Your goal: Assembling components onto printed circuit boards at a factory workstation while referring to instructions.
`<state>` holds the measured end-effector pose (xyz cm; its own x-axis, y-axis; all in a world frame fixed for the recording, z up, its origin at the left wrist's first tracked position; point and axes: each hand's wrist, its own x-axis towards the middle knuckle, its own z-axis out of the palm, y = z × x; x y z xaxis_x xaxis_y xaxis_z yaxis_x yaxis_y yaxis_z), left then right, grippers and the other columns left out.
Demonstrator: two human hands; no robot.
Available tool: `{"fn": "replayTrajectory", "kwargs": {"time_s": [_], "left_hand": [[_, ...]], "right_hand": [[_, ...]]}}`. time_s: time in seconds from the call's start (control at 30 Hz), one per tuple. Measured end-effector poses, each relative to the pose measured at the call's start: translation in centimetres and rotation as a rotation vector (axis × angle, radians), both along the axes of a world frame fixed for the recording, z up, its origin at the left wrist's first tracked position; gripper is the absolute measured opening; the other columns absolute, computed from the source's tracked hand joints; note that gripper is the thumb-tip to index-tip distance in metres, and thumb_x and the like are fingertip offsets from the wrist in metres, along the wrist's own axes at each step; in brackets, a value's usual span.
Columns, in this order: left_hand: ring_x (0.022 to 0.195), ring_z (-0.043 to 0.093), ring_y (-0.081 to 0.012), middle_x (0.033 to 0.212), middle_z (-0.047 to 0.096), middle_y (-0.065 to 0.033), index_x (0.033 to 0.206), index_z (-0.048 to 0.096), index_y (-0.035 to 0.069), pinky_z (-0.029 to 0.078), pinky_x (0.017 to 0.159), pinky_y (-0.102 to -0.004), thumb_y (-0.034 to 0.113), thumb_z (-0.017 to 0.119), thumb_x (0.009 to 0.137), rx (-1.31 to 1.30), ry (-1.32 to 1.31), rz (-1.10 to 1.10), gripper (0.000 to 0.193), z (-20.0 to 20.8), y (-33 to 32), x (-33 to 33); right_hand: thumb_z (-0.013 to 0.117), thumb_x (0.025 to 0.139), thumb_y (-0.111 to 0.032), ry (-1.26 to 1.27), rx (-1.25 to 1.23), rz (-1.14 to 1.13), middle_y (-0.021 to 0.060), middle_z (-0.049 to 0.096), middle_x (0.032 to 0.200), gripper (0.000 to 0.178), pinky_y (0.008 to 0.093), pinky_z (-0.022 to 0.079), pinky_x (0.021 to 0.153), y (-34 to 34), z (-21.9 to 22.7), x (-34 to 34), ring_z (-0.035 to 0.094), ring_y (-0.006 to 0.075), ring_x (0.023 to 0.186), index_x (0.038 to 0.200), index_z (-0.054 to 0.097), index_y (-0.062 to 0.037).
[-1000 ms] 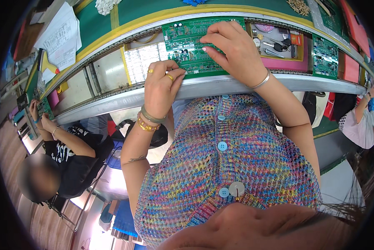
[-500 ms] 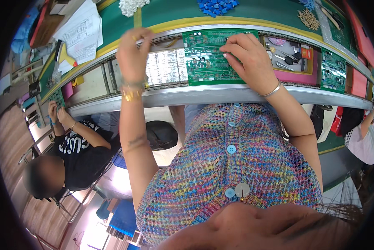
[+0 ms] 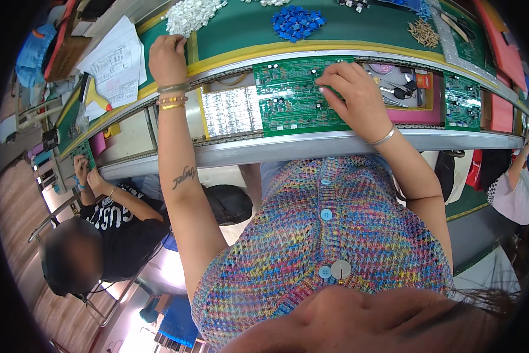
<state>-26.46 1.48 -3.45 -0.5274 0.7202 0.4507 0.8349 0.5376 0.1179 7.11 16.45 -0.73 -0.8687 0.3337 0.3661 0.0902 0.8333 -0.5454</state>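
My left hand (image 3: 168, 60) reaches to the far left, its fingertips pressed together at the near edge of a pile of small white components (image 3: 193, 15). Whatever it pinches, if anything, is too small to make out. Over the right part of a green circuit board (image 3: 288, 97) hovers my right hand (image 3: 354, 93), fingers curled and thumb close to the index finger. Anything between those fingertips cannot be made out. The board lies across the rails and carries small white and dark parts.
Beyond the rail lie blue components (image 3: 298, 23) and tan ones (image 3: 423, 33). A tool box (image 3: 438, 97) and another circuit board (image 3: 463, 101) sit to the right. Papers (image 3: 114, 65) and a yellow-handled tool (image 3: 93, 97) are on the left. Co-workers sit on both sides.
My left hand has moved away and left to the white pile. My right hand stays over the board with little change. The view has shifted, showing more of the far bench.
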Motion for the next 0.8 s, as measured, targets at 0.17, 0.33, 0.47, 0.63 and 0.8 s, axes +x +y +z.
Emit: {"fn": "replayTrajectory", "kwargs": {"time_s": [0.17,0.33,0.47,0.63,0.8], "left_hand": [[0.073,0.060,-0.0203,0.080,0.062,-0.0083,0.094,0.066,0.005,0.047,0.066,-0.0286,0.011,0.061,0.087,0.109,-0.430,-0.010,0.011,2.6,-1.2,5.8],[0.066,0.055,-0.0152,0.081,0.060,-0.0073,0.098,0.066,0.003,0.044,0.064,-0.0245,0.007,0.059,0.088,0.095,-0.682,-0.203,0.012,4.0,-3.8,11.7],[0.069,0.055,-0.0103,0.087,0.062,-0.0038,0.099,0.065,0.002,0.045,0.066,-0.0228,0.007,0.060,0.089,0.062,-1.177,-0.132,0.013,3.4,-6.0,15.0],[0.085,0.065,-0.0116,0.090,0.068,-0.0053,0.102,0.065,0.001,0.051,0.074,-0.0231,0.005,0.061,0.087,0.125,-1.326,-0.105,0.016,2.5,-7.9,17.2],[0.078,0.068,-0.0187,0.083,0.069,-0.0097,0.099,0.066,0.005,0.053,0.069,-0.0255,0.005,0.063,0.084,-0.005,-0.979,-0.106,0.015,2.6,-7.7,18.3]], "right_hand": [[0.062,0.084,-0.011,0.028,0.110,-0.107,0.0074,0.062,0.086,0.013,0.0350,0.049,0.067,4.8,0.5,-3.0,0.061,0.0265,0.078,0.096,0.063,-0.0064],[0.068,0.074,-0.020,-0.008,0.187,-0.188,0.0160,0.064,0.077,0.020,0.0404,0.051,0.068,10.2,-0.2,-9.7,0.064,0.0300,0.075,0.082,0.064,-0.0016],[0.070,0.073,-0.024,-0.236,0.345,-0.311,0.0168,0.065,0.076,0.022,0.0410,0.052,0.069,11.7,-2.1,-11.9,0.065,0.0301,0.075,0.077,0.067,-0.0026],[0.066,0.074,-0.021,-0.303,0.378,-0.365,0.0165,0.065,0.071,0.016,0.0410,0.052,0.065,12.0,-4.0,-14.5,0.066,0.0312,0.070,0.071,0.068,-0.0059],[0.059,0.077,-0.018,-0.112,0.339,-0.278,0.0178,0.064,0.074,0.015,0.0431,0.051,0.067,10.1,-0.9,-11.9,0.064,0.0332,0.073,0.073,0.065,-0.0045]]}}
